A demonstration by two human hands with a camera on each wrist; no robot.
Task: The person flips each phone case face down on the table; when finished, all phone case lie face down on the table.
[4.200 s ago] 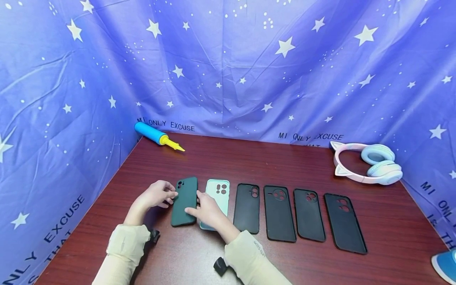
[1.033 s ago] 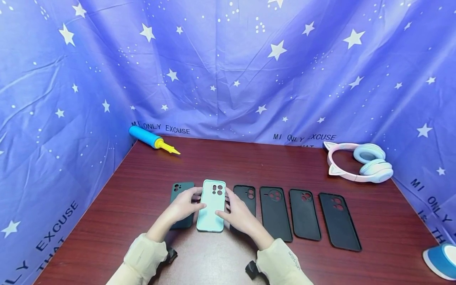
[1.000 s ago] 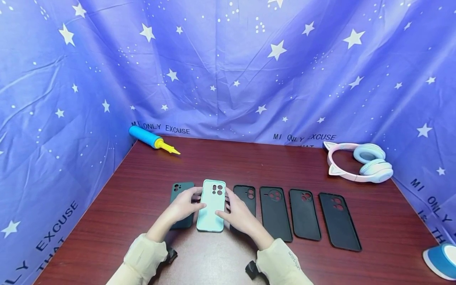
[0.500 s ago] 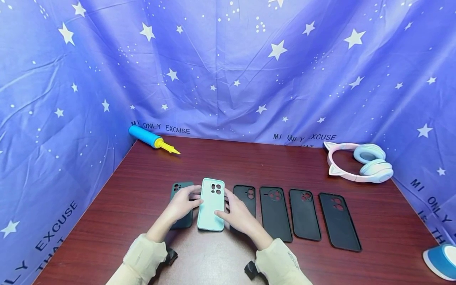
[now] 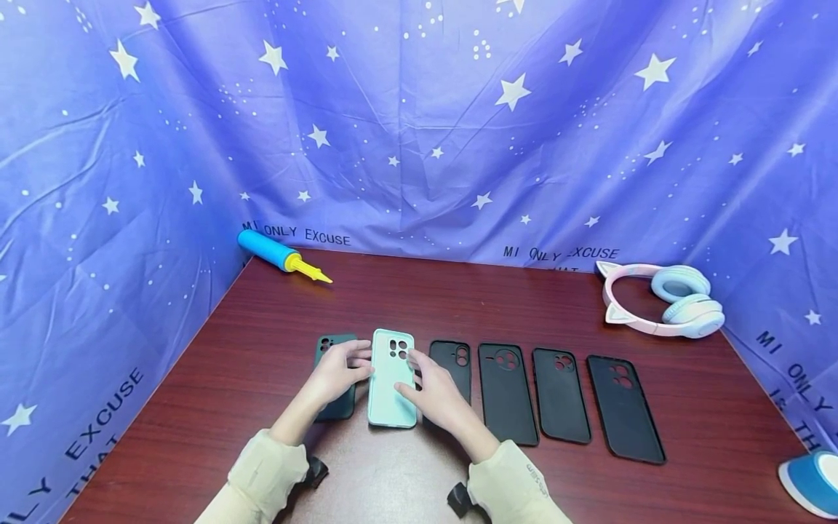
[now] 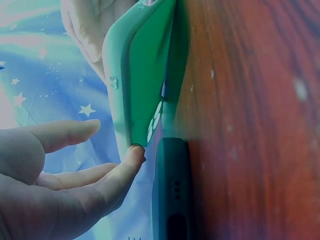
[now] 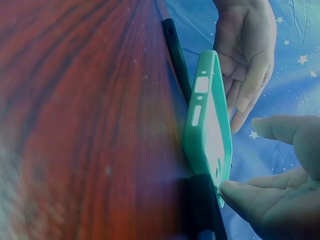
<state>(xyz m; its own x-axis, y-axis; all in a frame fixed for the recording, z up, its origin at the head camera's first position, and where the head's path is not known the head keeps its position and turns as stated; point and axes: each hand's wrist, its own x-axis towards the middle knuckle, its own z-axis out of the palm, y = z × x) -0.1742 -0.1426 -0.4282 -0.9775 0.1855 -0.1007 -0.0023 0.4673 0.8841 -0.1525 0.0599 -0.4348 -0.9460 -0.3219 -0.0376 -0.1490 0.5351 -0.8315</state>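
Fingers of the left hand (image 5: pixel 337 375) are relaxed and slightly spread, one fingertip touching the left edge of the mint phone case (image 5: pixel 386 386), the thumb apart from it; those of the right hand (image 5: pixel 437 389) are likewise loose, a fingertip at the right edge and the thumb just above.

From the left along the tabletop (image 5: pixel 458 298), a blue and yellow pump (image 5: pixel 268 249) lies in the far corner. A dark green phone case (image 5: pixel 343 404) is partly hidden by the left hand. Next, between the hands, the mint case sits hollow side up, its rim framing a floor with camera cutouts; whether it touches the tabletop cannot be told. Then come four black phone cases (image 5: pixel 509 397), shallow shells also hollow side up, the first partly behind the right hand. Beyond them rest cat-eared headphones (image 5: pixel 694 313). At the right edge, a blue and white object (image 5: pixel 815 480) is cut off.
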